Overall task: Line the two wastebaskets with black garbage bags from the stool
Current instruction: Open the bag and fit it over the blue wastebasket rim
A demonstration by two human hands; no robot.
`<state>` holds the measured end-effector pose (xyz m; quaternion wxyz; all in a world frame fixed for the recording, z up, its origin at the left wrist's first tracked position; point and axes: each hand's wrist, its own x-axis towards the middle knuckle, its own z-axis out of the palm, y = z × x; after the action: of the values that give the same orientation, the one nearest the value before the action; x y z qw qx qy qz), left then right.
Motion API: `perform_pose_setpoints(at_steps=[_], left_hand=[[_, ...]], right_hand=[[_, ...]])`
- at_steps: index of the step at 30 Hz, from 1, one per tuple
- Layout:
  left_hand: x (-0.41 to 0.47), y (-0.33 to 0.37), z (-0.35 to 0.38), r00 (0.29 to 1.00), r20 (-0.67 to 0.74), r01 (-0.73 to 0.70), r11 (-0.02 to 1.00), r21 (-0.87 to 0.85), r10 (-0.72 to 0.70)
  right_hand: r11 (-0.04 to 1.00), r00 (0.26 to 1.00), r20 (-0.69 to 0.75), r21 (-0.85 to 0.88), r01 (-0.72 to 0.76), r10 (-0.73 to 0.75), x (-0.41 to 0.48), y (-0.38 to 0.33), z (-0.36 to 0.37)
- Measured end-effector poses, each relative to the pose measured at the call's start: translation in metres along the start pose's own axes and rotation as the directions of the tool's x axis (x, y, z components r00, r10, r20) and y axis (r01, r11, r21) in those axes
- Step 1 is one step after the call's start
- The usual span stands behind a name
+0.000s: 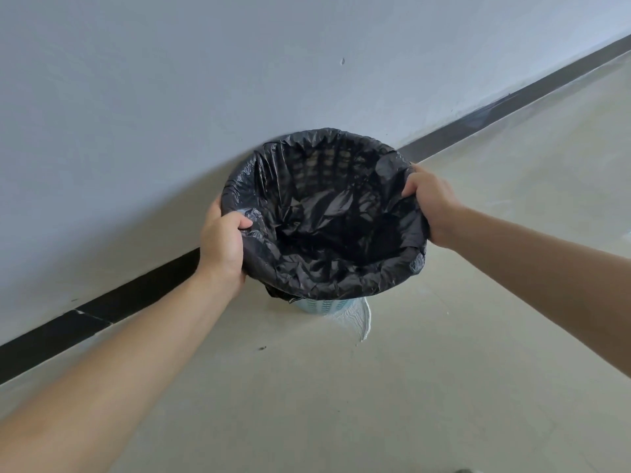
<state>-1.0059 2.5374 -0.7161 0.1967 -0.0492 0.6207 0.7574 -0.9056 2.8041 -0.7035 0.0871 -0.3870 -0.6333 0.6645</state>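
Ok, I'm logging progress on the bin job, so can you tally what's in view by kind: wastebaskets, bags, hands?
Pale blue lattice plastic wastebasket: 1
Black crinkled plastic garbage bag, folded over the rim: 1
Bare hands gripping the bag's edge: 2 (left hand, right hand)
Total: 4

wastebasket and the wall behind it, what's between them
Nothing shows between them in the head view: the black garbage bag folded over the wastebasket rim meets the wall, hiding any gap.
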Motion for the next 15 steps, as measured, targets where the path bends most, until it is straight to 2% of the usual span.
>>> perform_pose_setpoints(at_steps=[3,5,6,7,8,9,10,11,12,14,15], left_hand=[[-0.001,0.001,0.005,1.0,-0.006,-0.004,0.999,-0.034,0.004],[0.0,-0.001,0.004,0.997,-0.023,-0.069,0.989,0.129,0.072],[0.001,-0.001,0.001,0.991,-0.03,-0.117,0.948,0.297,0.131],[0.002,0.0,-0.002,0.976,-0.024,-0.176,0.843,0.508,0.218],[0.002,0.002,-0.005,0.94,0.018,-0.255,0.67,0.697,0.34],[0.002,0.003,-0.007,0.874,0.101,-0.351,0.473,0.808,0.475],[0.003,0.002,-0.007,0.801,0.195,-0.434,0.325,0.84,0.566],[0.004,0.001,-0.006,0.769,0.259,-0.484,0.269,0.833,0.584],[0.004,0.0,-0.004,0.786,0.284,-0.5,0.294,0.815,0.549],[0.006,-0.002,-0.002,0.874,0.242,-0.437,0.463,0.771,0.421],[0.006,-0.001,-0.002,0.905,0.211,-0.389,0.517,0.763,0.369]], right_hand=[[1.0,1.0,-0.022,0.006,0.006,-0.006,-0.003,0.0,0.002],[0.992,0.997,-0.055,-0.114,0.048,-0.055,0.0,0.002,0.003],[0.971,0.992,-0.079,-0.227,0.081,-0.101,0.004,0.004,0.003],[0.919,0.979,-0.119,-0.379,0.111,-0.167,0.005,0.005,0.003],[0.828,0.953,-0.137,-0.538,0.157,-0.269,0.004,0.005,0.003],[0.717,0.911,-0.109,-0.656,0.235,-0.398,0.002,0.005,0.004],[0.615,0.859,-0.053,-0.72,0.321,-0.51,0.002,0.005,0.005],[0.544,0.82,0.003,-0.747,0.382,-0.572,0.002,0.005,0.006],[0.515,0.815,0.044,-0.755,0.406,-0.578,0.001,0.005,0.007],[0.534,0.864,0.063,-0.763,0.365,-0.5,0.002,0.006,0.006],[0.53,0.889,0.051,-0.786,0.317,-0.455,0.002,0.004,0.006]])
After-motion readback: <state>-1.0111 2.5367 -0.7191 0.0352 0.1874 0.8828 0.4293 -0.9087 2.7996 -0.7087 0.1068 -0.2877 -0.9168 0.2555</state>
